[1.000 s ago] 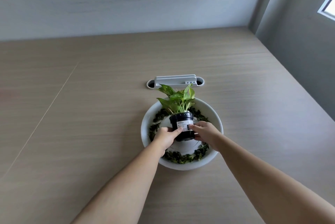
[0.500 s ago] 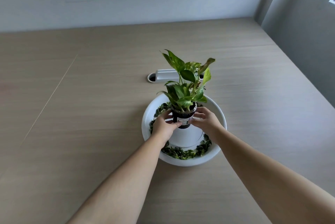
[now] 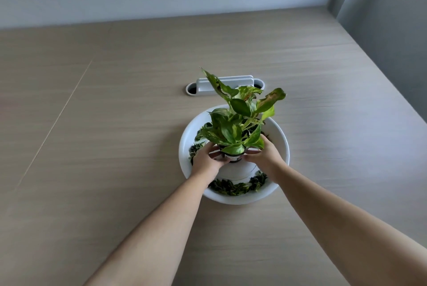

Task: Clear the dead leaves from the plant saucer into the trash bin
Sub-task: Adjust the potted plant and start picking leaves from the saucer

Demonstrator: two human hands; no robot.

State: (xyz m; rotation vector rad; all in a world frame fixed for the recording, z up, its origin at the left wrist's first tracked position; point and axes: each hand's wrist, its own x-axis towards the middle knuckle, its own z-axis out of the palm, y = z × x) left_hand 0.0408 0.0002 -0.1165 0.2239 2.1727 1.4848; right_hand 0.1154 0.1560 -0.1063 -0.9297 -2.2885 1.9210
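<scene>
lifting the potted plant (image 3: 233, 123) clear of the saucer (image 3: 280, 147): since a second ago it's up off the center. both hands, left (image 3: 205, 160) and right (image 3: 265, 156), grip closed round its pot. dead leaves (image 3: 231, 187) now reachable, on counter (image 3: 92, 147); no bin visible.

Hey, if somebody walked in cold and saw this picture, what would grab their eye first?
First the leafy green plant in its small black pot, gripped between the left hand and right hand at the centre of the view. Around it sits the white saucer, with dark dead leaves ringing its floor. Behind, a white cable grommet is set into the wooden table.
</scene>
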